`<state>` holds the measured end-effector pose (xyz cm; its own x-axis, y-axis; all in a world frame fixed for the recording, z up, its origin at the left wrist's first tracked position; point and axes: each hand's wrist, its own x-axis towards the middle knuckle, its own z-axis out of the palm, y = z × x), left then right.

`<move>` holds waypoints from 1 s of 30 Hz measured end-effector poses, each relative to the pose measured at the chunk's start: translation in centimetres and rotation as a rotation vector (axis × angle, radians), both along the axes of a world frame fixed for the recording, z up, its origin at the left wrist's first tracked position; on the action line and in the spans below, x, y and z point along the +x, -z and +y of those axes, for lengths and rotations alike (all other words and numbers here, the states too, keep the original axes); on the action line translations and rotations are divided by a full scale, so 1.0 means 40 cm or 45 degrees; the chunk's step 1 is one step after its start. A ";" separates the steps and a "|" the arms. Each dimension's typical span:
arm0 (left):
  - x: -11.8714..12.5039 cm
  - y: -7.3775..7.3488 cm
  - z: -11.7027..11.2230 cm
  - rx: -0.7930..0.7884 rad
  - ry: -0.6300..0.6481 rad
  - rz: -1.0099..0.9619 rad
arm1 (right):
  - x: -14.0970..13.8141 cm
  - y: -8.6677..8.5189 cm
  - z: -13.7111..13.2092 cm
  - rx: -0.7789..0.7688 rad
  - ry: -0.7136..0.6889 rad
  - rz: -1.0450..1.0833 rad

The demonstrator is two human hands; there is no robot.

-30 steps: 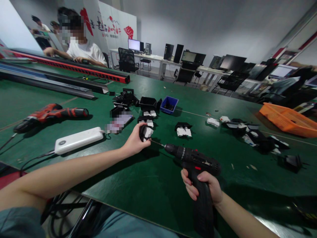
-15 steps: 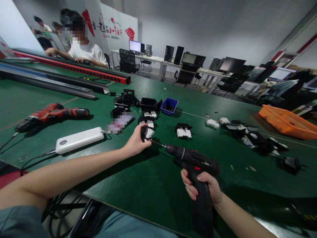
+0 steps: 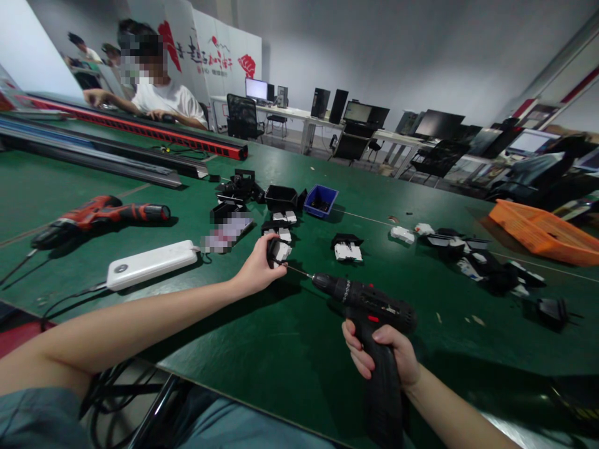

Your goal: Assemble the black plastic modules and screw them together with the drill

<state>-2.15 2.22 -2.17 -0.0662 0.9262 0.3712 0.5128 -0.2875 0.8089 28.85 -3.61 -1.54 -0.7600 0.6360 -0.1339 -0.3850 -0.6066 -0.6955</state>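
Note:
My left hand [image 3: 259, 267] pinches a small black-and-white plastic part [image 3: 281, 251] between thumb and fingers, just above the table. The fist of my right hand [image 3: 386, 352] is wrapped round the grip of a black cordless drill [image 3: 369, 299]. The drill points left, and its long thin bit [image 3: 299, 271] reaches to the lower edge of the held part by my left thumb. Whether the tip sits in a screw is too small to tell. A similar black-and-white part [image 3: 347, 248] lies on the table to the right, and others [image 3: 281, 232] lie behind my left hand.
Beyond are a black bin [image 3: 281, 197] and a blue bin [image 3: 321, 201] with small dark pieces. On the left lie a red-black drill [image 3: 98, 218], a white power bank [image 3: 152, 264] and long metal rails [image 3: 93, 149]. Rightward are scattered parts [image 3: 482, 262] and an orange basket [image 3: 545, 231]. A person sits across.

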 end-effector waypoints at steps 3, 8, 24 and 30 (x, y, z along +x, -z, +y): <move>0.000 0.001 -0.001 -0.002 0.003 -0.017 | 0.000 0.000 0.000 0.009 0.000 -0.006; -0.001 0.003 0.000 0.008 -0.006 -0.029 | 0.001 -0.002 0.001 0.021 -0.007 0.010; -0.001 -0.001 -0.002 0.004 0.009 0.012 | 0.001 0.001 0.001 -0.018 -0.021 0.063; -0.001 0.003 0.002 0.001 0.003 0.000 | 0.002 0.005 0.003 -0.024 -0.022 0.084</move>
